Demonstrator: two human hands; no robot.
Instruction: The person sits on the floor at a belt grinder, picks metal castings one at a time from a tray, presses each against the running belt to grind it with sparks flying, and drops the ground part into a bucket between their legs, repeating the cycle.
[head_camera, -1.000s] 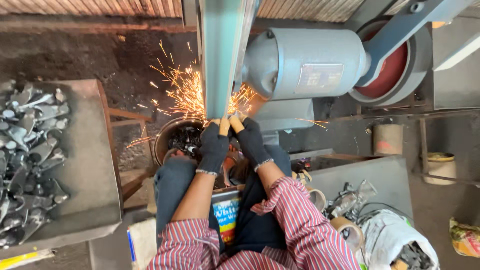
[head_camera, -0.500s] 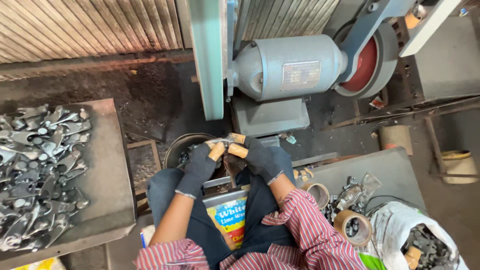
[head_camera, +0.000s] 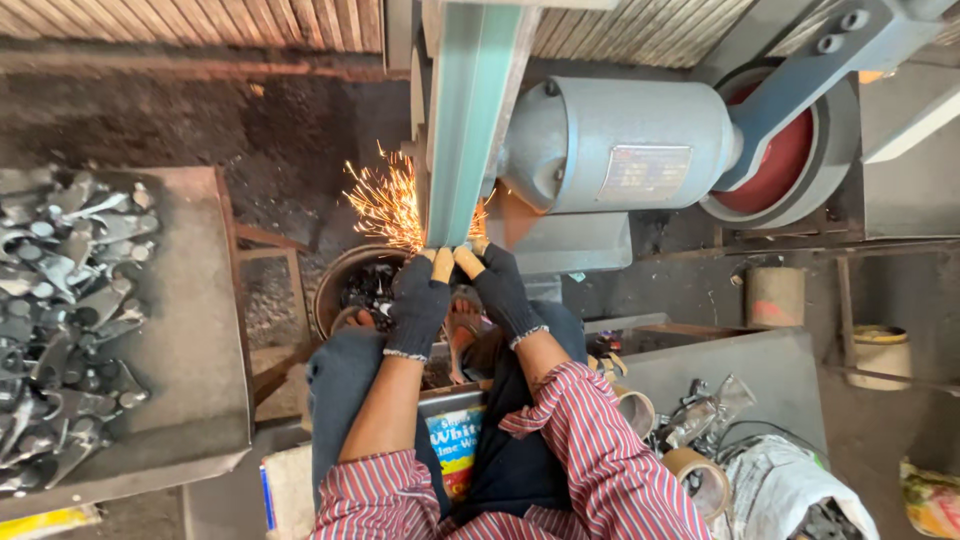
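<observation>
Both hands wear dark knitted gloves with pale fingertips and meet at the lower end of the green grinding belt (head_camera: 468, 120), which runs up toward 12 o'clock from them. The left hand (head_camera: 418, 300) and the right hand (head_camera: 502, 290) lie side by side, fingers pinched narrow and pressed forward at the belt; whatever small piece they hold against it is hidden under the fingertips, so I cannot tell its shape. A fan of orange sparks (head_camera: 385, 200) sprays off toward 10 o'clock from the contact spot, with a few more at 1 o'clock beside the belt.

At 2 o'clock from the hands sits the grey motor housing (head_camera: 620, 150) of the machine, and further right at 3 o'clock its red wheel (head_camera: 790, 160) behind a grey-blue guard. Just below the left hand, at 8 o'clock, a round dark bucket (head_camera: 345, 290) holds small dark metal bits. Well off at 9 o'clock a grey counter (head_camera: 190, 340) carries a heap of flat grey metal blanks (head_camera: 60, 320).

The person's forearms come out of red striped sleeves (head_camera: 600, 460), knees in dark trousers on either side of a printed tin (head_camera: 450, 450) at 6 o'clock. At 4 o'clock lie rolls of brown tape (head_camera: 700, 475) and crumpled plastic wrap (head_camera: 700, 415) on a second grey counter (head_camera: 740, 360)
</observation>
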